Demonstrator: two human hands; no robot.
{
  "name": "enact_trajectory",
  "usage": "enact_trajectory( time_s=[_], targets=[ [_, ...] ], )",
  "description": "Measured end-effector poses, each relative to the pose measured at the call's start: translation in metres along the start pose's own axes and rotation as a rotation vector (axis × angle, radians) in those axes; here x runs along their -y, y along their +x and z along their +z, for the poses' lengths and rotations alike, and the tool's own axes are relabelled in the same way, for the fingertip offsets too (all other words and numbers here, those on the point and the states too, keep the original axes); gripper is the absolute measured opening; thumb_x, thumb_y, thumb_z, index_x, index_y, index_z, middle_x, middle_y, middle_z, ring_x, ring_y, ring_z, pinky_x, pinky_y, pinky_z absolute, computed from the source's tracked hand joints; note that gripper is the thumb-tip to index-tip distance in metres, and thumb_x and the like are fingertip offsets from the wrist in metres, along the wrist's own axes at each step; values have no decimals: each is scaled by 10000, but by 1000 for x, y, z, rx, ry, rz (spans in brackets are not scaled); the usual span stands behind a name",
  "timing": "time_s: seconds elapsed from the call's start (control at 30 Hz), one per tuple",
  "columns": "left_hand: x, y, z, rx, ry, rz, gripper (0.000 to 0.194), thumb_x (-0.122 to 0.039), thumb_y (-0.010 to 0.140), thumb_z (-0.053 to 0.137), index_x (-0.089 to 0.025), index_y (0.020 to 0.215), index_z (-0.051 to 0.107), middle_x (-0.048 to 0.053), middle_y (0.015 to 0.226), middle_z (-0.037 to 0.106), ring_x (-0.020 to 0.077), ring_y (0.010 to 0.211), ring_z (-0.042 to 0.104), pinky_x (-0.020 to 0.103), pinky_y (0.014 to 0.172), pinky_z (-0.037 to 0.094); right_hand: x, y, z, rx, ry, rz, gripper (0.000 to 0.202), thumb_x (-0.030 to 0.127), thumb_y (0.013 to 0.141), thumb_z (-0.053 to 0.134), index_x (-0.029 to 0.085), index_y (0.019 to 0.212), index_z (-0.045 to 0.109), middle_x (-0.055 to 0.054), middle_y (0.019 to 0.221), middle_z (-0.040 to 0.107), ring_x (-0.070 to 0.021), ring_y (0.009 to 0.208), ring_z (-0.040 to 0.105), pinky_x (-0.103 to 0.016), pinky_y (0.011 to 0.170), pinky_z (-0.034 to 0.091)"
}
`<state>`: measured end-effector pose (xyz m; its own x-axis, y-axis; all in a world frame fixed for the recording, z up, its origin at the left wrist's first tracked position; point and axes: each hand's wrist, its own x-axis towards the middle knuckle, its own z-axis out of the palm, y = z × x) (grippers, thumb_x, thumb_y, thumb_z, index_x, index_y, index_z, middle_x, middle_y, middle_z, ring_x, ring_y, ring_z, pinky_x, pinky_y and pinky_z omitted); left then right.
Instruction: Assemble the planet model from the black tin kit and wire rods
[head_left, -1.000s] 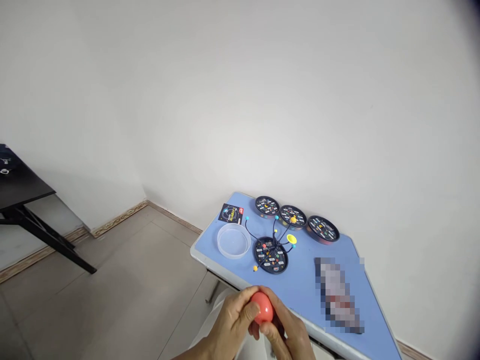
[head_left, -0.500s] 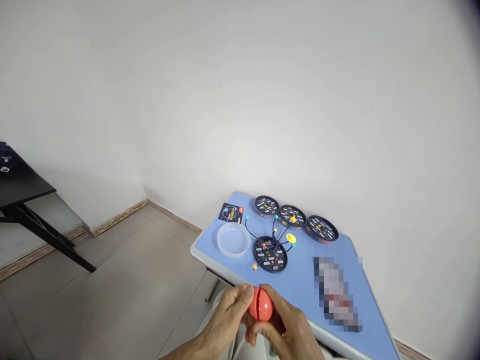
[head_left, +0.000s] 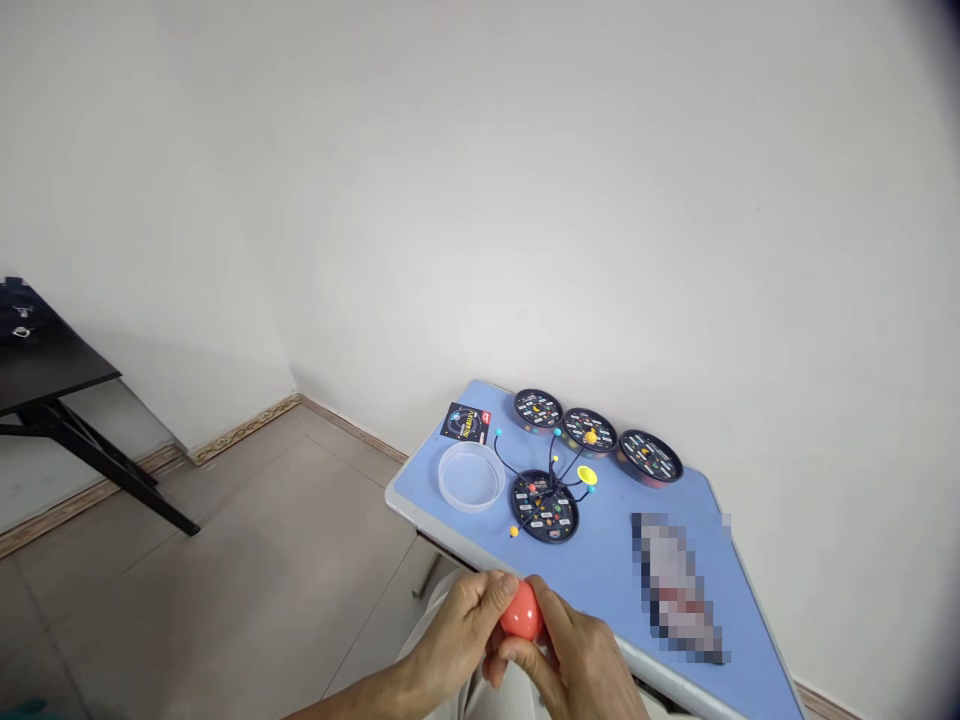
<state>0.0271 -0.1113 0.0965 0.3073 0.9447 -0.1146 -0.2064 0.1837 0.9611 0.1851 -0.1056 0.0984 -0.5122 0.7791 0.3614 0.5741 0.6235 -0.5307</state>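
A glossy red-orange plastic ball [head_left: 522, 612] is held between my two hands over my lap, just off the table's front edge. My left hand [head_left: 469, 620] grips its left side, thumb on top. Around the right side wrap the fingers and thumb of my right hand [head_left: 574, 650]. No gap shows on the ball's visible face. Beyond the hands, a planet model [head_left: 553, 488] with dark curved arms and small coloured balls stands on a round dark printed base [head_left: 545, 525]. One arm carries a yellow half-shell [head_left: 587, 476].
On the blue table [head_left: 600, 570] are a clear round plastic dish [head_left: 471, 478], a dark printed card [head_left: 466, 423] and three round printed tins [head_left: 538, 409] along the wall side. A pixelated patch [head_left: 675, 590] covers something at right. A black table [head_left: 60, 365] stands far left.
The ball's two halves, parted by a dark gap before, have been pressed together and the gap is gone from view. The whole view has shifted slightly.
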Motion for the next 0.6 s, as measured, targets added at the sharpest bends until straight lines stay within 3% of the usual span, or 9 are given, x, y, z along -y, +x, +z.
enact_trajectory(
  time_s=[0.17,0.27,0.33,0.4,0.47,0.6],
  targets=[
    [8,-1,2,-71,16,82,609,-692,876,416,-120,919,620,-22,615,517,83,431,455,200,412,373,10,3,-3,74,85,126,290,509,957,447,225,955,508,11,637,683,-153,490,637,-216,478,445],
    [7,-5,-2,-52,-11,89,651,-675,908,367,-136,1229,541,-43,598,509,106,444,493,242,493,445,15,7,-7,62,165,144,300,522,958,438,233,912,501,19,606,694,-149,484,636,-214,480,445],
    [3,-8,-4,-2,-36,134,614,-641,932,361,-165,1301,481,-36,643,533,117,505,536,274,600,485,17,10,-10,50,212,165,310,536,962,424,240,900,494,31,584,697,-145,481,635,-212,477,440],
    [0,-10,-5,28,-42,173,543,-618,930,409,-180,1236,504,-15,727,565,106,548,537,264,619,480,18,12,-12,37,156,161,323,546,960,419,241,880,488,30,578,691,-142,459,615,-214,460,424],
    [0,-10,-5,10,-36,170,481,-620,913,450,-178,1080,539,-23,723,545,73,488,469,214,507,421,19,15,-14,19,-1,93,333,547,962,408,232,890,488,7,619,692,-143,444,598,-222,436,400],
    [3,-7,-5,-4,-45,124,473,-644,914,411,-181,877,500,-76,570,456,38,367,340,176,387,283,19,19,-20,-14,-273,-135,373,481,1002,333,165,1158,457,-36,710,689,-167,470,616,-245,429,393]
  ],
)
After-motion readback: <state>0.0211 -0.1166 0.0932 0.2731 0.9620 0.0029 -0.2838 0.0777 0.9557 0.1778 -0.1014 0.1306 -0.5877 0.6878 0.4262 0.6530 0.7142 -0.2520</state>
